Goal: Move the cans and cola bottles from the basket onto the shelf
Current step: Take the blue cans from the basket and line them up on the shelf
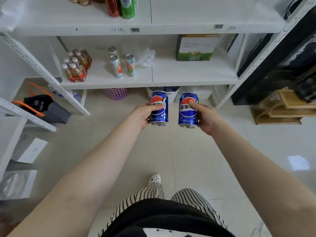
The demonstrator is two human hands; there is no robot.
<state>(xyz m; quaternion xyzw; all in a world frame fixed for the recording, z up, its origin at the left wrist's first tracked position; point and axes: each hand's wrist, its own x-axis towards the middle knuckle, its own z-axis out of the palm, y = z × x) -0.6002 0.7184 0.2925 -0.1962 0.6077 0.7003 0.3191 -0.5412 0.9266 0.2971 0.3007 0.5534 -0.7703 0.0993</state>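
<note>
Blue aluminium cola cans, one per hand, both upright, held out in front of the white metal shelf unit [153, 82]. Left hand [142, 115] is wrapped around the left blue cola can [159, 108] from its left side, thumb across the label, fingers curled behind. Right hand [206, 117] is closed the same way on the right blue cola can [188, 110] from its right side, thumb over the logo. Cans sit side by side, near each other, not touching, in the air above the pale tiled floor [188, 159] and below the front edge of the middle shelf board. On that board: two slim white drink cans [116, 65], a shrink-wrapped pack of small bottles [77, 67], a green-and-white carton [196, 48]. Top board holds a red can [112, 6] and a green can [127, 7]. White basket [174, 94] sits on the floor under the shelf, just behind the held cans; a pink perforated basket [117, 94] is left of it.
</note>
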